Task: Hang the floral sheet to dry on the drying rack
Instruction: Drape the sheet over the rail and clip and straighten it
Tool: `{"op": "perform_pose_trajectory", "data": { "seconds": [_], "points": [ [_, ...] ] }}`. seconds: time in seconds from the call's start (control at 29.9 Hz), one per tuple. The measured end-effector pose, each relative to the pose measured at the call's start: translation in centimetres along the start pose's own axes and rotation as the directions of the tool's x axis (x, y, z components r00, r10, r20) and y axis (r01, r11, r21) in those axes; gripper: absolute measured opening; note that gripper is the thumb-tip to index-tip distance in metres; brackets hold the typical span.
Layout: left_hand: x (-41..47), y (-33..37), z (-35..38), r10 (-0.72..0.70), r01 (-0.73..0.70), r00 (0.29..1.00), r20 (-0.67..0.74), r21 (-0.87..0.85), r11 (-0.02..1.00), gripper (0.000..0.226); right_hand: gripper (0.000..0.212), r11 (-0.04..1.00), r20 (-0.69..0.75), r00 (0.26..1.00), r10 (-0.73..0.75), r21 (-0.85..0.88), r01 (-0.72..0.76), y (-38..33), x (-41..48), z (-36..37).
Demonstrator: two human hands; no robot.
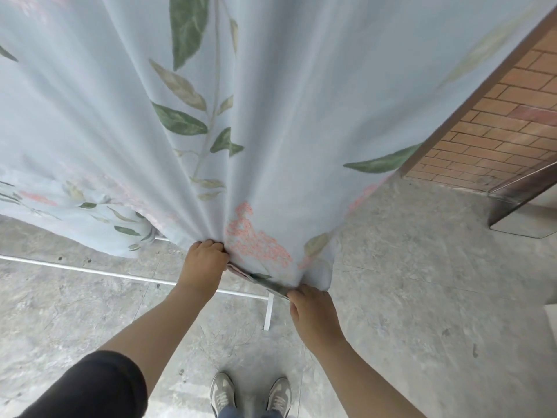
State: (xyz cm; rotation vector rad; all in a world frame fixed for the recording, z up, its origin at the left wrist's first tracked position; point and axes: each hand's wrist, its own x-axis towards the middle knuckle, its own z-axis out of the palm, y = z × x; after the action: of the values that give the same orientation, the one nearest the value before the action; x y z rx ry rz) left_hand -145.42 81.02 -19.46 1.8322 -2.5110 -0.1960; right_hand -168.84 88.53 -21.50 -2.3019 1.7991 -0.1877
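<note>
The pale blue floral sheet (271, 116), printed with green leaves and pink blossoms, hangs down in front of me and fills the upper view. Its lower hem is bunched into folds between my hands. My left hand (203, 263) grips the hem at its left, fingers closed on the cloth. My right hand (312, 309) pinches the hem's lower right end. The white drying rack (90, 270) shows only as a floor-level bar and a short foot (269, 312) under the sheet; its upper part is hidden by the cloth.
I stand on a grey concrete floor (422, 297); my grey sneakers (250, 393) are at the bottom. A brick wall (497, 116) with a dark metal frame (524, 194) rises at the right.
</note>
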Motion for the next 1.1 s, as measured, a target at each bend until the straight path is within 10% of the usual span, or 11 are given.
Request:
{"op": "perform_pose_trajectory", "data": {
  "seconds": [0.4,1.1],
  "points": [
    [2.9,-1.7,4.9,0.078,-0.092,0.899,-0.432,-0.013,0.996,0.019,0.034,0.999,-0.301,0.953,-0.035,0.022,0.044,3.4,2.6,6.3],
    [8.8,-5.9,15.1,0.269,-0.182,0.325,-0.907,0.219,0.959,0.011,0.043,0.979,-0.818,0.553,-0.157,-0.055,0.197,7.8,11.7,20.4]
  ]
}}
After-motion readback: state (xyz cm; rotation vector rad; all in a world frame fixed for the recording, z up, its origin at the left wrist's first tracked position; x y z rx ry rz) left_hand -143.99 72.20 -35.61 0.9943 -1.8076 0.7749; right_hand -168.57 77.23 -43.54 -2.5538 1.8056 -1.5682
